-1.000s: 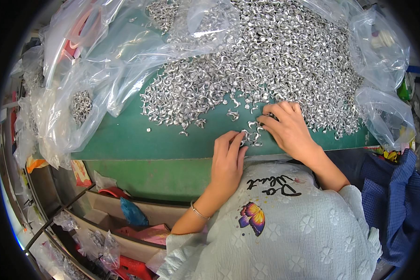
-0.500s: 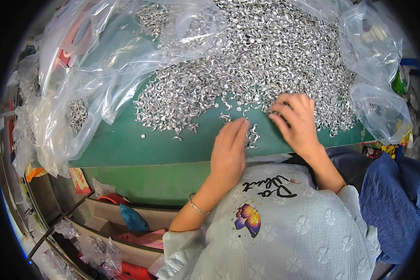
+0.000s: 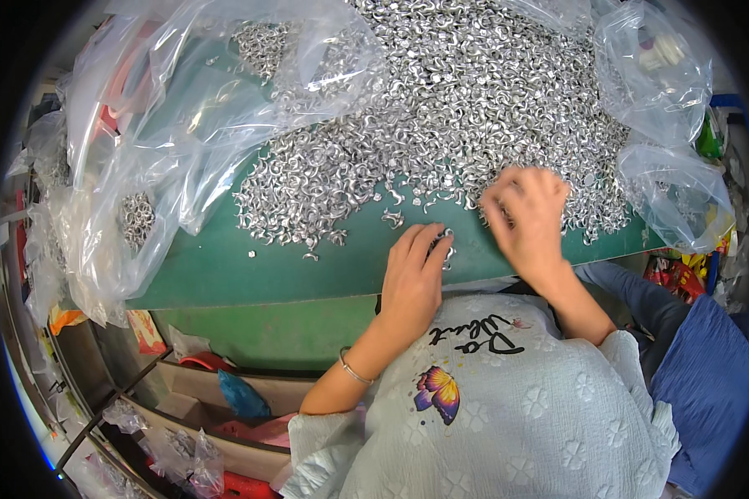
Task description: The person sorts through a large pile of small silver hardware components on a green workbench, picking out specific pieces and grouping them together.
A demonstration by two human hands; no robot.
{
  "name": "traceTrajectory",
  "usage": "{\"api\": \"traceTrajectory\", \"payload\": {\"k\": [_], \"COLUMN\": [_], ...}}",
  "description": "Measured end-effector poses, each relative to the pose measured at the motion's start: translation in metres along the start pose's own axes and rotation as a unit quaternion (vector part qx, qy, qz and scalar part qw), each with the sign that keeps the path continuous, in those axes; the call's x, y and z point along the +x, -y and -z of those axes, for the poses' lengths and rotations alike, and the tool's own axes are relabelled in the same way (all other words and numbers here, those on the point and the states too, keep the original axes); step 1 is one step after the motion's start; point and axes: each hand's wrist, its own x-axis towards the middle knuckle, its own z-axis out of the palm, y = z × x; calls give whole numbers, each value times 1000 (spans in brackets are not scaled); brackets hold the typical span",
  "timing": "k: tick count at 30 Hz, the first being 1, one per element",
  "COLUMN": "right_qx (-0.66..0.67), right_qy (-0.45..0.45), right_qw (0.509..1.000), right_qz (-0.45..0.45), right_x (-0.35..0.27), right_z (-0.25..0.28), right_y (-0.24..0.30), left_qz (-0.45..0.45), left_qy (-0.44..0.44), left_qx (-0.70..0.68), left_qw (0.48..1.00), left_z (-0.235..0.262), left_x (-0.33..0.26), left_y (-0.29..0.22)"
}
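A broad heap of small, silvery curved metal pieces (image 3: 466, 91) covers the green tabletop (image 3: 308, 279). Close to the front edge, my left hand (image 3: 412, 270) rests low on the table, its fingers bent and closed round a few of these pieces. Part of that small group (image 3: 448, 249) shows just right of its fingertips. My right hand (image 3: 531, 218) is at the near edge of the heap with its fingers curled down toward the metal pieces. Blur on those fingers hides whether anything is between them. A couple of loose pieces (image 3: 394, 219) lie between the heap and my left hand.
Clear plastic bags (image 3: 216, 125) drape over the table's left side, one with metal pieces inside. More clear plastic (image 3: 653, 91) hangs at the right. Below the tabletop at left are beige trays (image 3: 195, 378) with bags in them. Blue cloth (image 3: 707, 382) lies at my right.
My left hand has come slightly nearer the front edge and now covers more of the small group of pieces. The right hand stays at the heap's edge, its fingers shifting.
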Motion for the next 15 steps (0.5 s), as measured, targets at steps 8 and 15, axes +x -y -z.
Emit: {"api": "traceTrajectory", "payload": {"k": [8,15], "right_qx": [57,56], "right_qy": [78,61], "right_qw": [995,997], "right_qz": [25,4], "right_x": [-18,-15], "right_z": [-11,-11], "right_y": [8,5], "left_qz": [-4,-8], "left_qy": [-9,16], "left_qx": [-12,81], "left_qw": [1000,997], "left_z": [6,-9], "left_x": [4,38], "left_y": [6,1]}}
